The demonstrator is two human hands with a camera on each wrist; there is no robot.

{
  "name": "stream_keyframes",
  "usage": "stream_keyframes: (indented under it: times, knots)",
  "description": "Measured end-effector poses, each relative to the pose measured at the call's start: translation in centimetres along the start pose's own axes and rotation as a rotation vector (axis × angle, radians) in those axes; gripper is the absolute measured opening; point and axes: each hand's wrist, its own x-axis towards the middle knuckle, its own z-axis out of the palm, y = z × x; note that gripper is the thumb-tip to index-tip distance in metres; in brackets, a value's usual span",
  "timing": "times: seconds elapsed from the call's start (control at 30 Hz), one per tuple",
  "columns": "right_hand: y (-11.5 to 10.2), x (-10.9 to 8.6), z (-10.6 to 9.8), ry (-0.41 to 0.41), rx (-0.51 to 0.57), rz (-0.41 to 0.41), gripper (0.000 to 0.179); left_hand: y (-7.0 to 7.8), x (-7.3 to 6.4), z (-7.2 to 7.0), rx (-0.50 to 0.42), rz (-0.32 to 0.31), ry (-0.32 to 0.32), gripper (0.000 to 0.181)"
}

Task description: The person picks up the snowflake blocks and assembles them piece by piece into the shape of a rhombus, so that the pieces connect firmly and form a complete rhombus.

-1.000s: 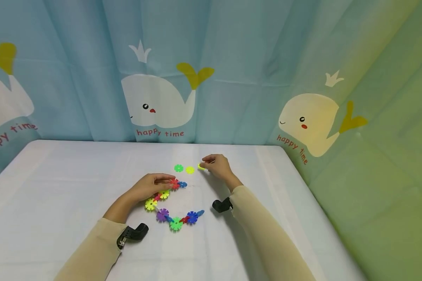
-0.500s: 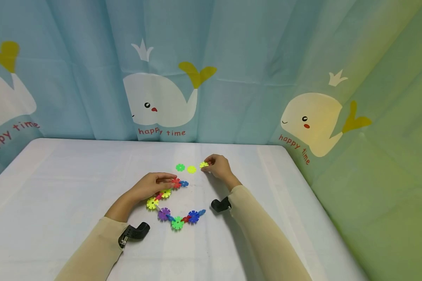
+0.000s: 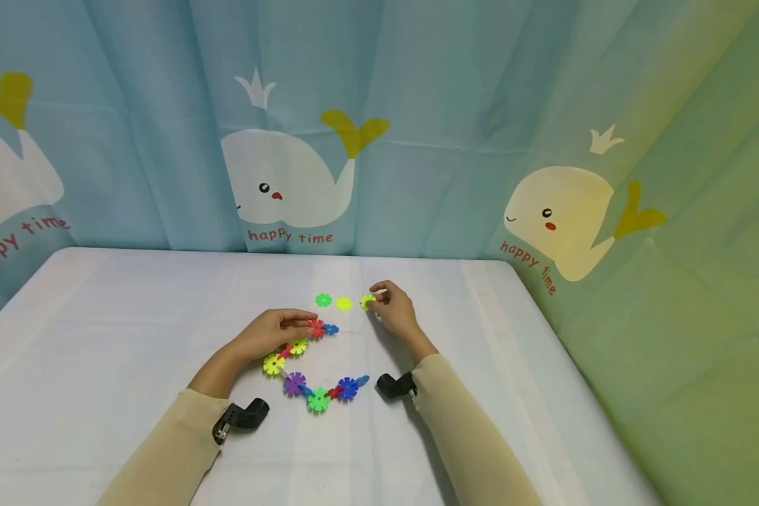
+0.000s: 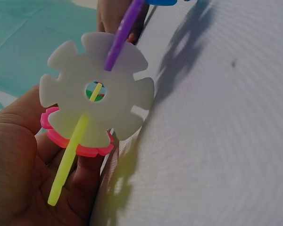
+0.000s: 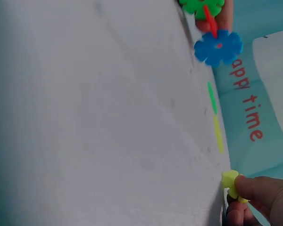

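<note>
My left hand (image 3: 267, 334) holds the far end of a curved chain of interlocking plastic snowflake discs, its fingers and thumb about a red disc (image 3: 316, 328) with a blue disc (image 3: 331, 329) joined beyond. Close up in the left wrist view, a white disc (image 4: 127, 101) bears a slotted yellow disc (image 4: 68, 162) and a purple disc (image 4: 125, 33). From there the chain bends through a purple disc (image 3: 294, 384) and a green disc (image 3: 318, 400) to blue ones. My right hand (image 3: 397, 310) pinches a loose yellow disc (image 5: 229, 182) between thumb and fingers, at the table's far side.
Left of the right hand, a green disc (image 3: 323, 300) and another yellow disc (image 3: 344, 303) lie flat on the white table (image 3: 133, 309). A blue curtain (image 3: 430, 84) printed with whales hangs behind the table; its right side looks green.
The pinched yellow disc has come up from near the table and turned in the right hand's fingers. The right forearm has shifted slightly; the left hand keeps its place on the chain.
</note>
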Motion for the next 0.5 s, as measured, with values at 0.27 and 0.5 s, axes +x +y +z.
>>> stream_keyframes:
  times: [0.27,0.5]
  knots:
    - [-0.1,-1.6,0.1,-0.020,0.094,0.010,0.016,-0.2,0.1,0.0,-0.015,0.014,-0.004,0.046]
    - [0.1,-2.7,-0.1,-0.051,0.204,0.016,0.016,-0.2,0.1,0.0,-0.027,0.013,-0.009,0.046]
